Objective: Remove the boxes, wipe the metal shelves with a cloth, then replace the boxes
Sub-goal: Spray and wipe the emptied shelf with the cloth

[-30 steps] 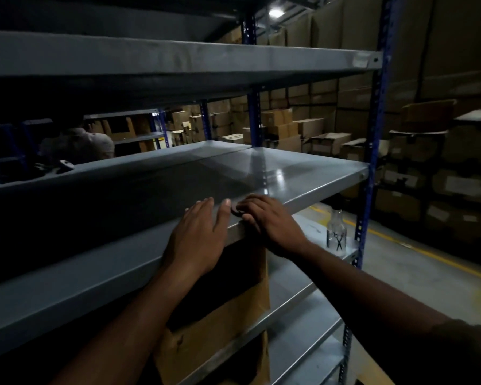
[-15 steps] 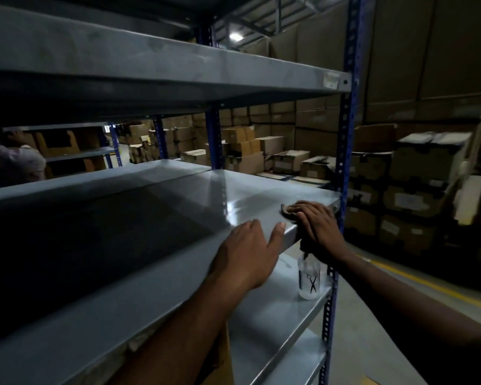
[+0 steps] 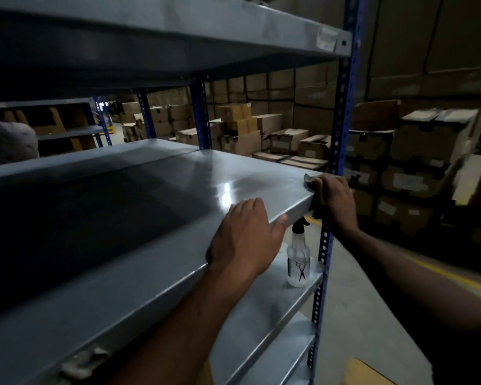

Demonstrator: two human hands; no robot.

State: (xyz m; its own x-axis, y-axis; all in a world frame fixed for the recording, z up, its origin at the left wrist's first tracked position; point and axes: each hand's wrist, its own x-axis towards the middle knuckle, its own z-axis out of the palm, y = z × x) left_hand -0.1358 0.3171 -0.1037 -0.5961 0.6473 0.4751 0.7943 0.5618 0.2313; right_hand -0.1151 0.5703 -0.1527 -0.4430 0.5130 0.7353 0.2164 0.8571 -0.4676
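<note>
Dim warehouse; stacked cartons (image 3: 417, 173) behind; yellow-lined concrete floor (image 3: 372, 301).

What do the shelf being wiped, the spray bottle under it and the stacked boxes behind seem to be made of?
Shelf: painted grey sheet metal, semi-gloss; it mirrors the ceiling light and has a folded front lip.
Spray bottle: translucent plastic by its cloudy look, with a black trigger head.
Boxes: brown corrugated cardboard, matte, some with open flaps.

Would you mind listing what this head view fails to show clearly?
- Cloth: mostly hidden under the right hand.
- Spray bottle: nozzle tucked behind the shelf edge.
- Label on the upper shelf: too small to read.
- Left hand: covers the shelf lip.
</note>
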